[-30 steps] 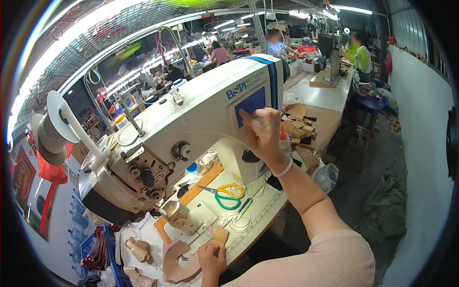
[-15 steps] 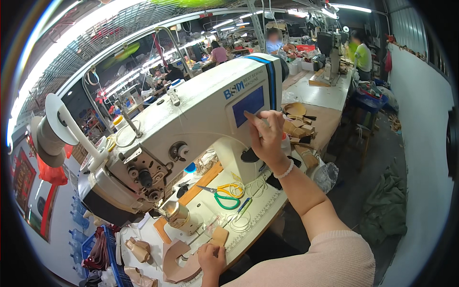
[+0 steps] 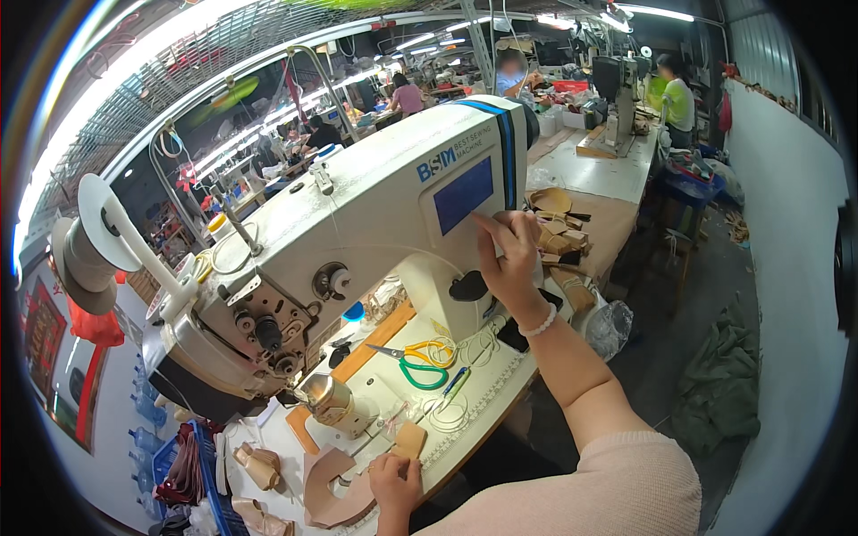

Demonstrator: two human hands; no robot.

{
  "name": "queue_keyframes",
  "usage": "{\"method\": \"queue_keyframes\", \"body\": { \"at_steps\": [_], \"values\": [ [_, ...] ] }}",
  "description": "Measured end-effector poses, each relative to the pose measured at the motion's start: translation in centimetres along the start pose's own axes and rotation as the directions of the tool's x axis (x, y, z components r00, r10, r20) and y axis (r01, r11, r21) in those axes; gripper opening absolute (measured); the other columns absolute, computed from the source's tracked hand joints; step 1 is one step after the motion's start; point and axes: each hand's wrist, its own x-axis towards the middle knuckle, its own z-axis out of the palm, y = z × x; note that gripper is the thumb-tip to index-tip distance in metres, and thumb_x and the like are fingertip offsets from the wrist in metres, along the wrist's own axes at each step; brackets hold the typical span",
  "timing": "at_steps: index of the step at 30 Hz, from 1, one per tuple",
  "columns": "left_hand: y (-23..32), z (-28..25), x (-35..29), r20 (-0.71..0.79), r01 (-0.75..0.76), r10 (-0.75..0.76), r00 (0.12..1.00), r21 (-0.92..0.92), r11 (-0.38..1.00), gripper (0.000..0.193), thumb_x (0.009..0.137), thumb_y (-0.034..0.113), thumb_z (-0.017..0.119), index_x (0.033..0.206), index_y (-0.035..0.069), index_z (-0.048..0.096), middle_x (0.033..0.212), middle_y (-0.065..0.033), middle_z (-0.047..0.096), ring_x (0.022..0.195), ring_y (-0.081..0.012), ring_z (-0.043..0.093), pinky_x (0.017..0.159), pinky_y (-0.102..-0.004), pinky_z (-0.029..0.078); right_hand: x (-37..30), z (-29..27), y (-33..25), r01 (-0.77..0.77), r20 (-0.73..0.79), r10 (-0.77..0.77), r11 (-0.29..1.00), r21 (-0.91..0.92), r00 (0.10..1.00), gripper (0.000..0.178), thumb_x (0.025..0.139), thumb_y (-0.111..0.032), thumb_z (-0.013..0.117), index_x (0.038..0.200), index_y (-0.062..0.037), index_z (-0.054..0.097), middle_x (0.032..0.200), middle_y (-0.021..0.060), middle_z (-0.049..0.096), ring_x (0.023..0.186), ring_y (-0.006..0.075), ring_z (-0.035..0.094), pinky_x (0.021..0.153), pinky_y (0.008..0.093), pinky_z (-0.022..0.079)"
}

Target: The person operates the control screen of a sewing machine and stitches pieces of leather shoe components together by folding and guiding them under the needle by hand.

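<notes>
Where the right grip [image 3: 509, 255] points, the blue screen [image 3: 462, 192] lies just up-left.

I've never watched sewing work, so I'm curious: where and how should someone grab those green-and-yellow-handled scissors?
Probably by the green handle loop, the right hand coming from the near right: the blades of the scissors point left, away from that approach, and this loop lies on the person's side.

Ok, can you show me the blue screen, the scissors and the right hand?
Blue screen [image 3: 464, 196]: head view, middle of the display.
Scissors [image 3: 401, 355]: head view, around the pivot.
Right hand [image 3: 512, 256]: head view, middle of the hand.
</notes>
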Motion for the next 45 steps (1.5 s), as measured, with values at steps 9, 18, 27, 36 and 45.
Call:
{"method": "queue_keyframes", "body": {
  "at_steps": [9,18,27,36,45],
  "values": [
    [-0.1,-0.1,0.1,0.026,-0.017,0.016,1.0,0.015,1.0,0.017,0.066,0.01,0.074,0.072,0.004,0.059,0.083,-0.0126,0.059,0.081,-0.0311,0.055,0.071,-0.0396,0.044,-0.3,0.8,2.9,-0.14,-0.013,0.143,0.982,0.127,0.99,0.032,0.084,0.007,0.052,0.113,-0.0039,0.06,0.096,0.0136,0.055,0.086,0.0262,0.056,0.073,0.0309,0.046],
    [0.4,-0.4,0.2,0.04,-0.01,0.008,0.999,0.03,0.999,0.018,0.066,0.01,0.074,0.072,0.004,0.058,0.083,-0.0127,0.058,0.081,-0.0311,0.054,0.071,-0.0395,0.043,0.3,0.8,3.0,-0.152,0.087,0.149,0.988,0.028,0.985,0.042,0.076,0.009,0.054,0.112,-0.0083,0.063,0.106,0.0133,0.053,0.096,0.0299,0.053,0.082,0.0365,0.045],
    [0.1,-0.1,0.1,0.042,-0.013,0.012,0.999,0.018,1.0,0.019,0.066,0.01,0.075,0.072,0.003,0.058,0.083,-0.0127,0.058,0.081,-0.0309,0.054,0.071,-0.0396,0.044,0.7,0.4,3.4,-0.126,0.042,0.126,0.992,-0.007,0.991,0.04,0.076,0.009,0.054,0.11,-0.0081,0.065,0.098,0.0105,0.054,0.087,0.0274,0.05,0.076,0.0357,0.044],
    [0.1,0.0,0.2,0.01,-0.047,0.047,0.999,-0.004,0.999,0.012,0.071,0.007,0.068,0.071,0.003,0.057,0.079,-0.0133,0.057,0.076,-0.0328,0.053,0.067,-0.0417,0.042,0.7,0.5,2.5,-0.02,0.066,0.024,0.998,-0.066,0.998,0.037,0.075,0.005,0.057,0.109,-0.0079,0.065,0.097,0.0106,0.055,0.088,0.0279,0.051,0.076,0.035,0.044],
    [0.4,-0.1,0.2,0.032,-0.004,0.004,0.999,0.008,1.0,0.013,0.074,0.008,0.068,0.072,0.001,0.057,0.083,-0.0141,0.059,0.081,-0.0323,0.054,0.071,-0.0403,0.043,0.6,0.7,3.9,-0.063,0.059,0.066,0.997,-0.046,0.996,0.037,0.077,0.007,0.055,0.11,-0.0072,0.063,0.098,0.0125,0.053,0.09,0.0296,0.051,0.079,0.0381,0.044]
  ]
}}
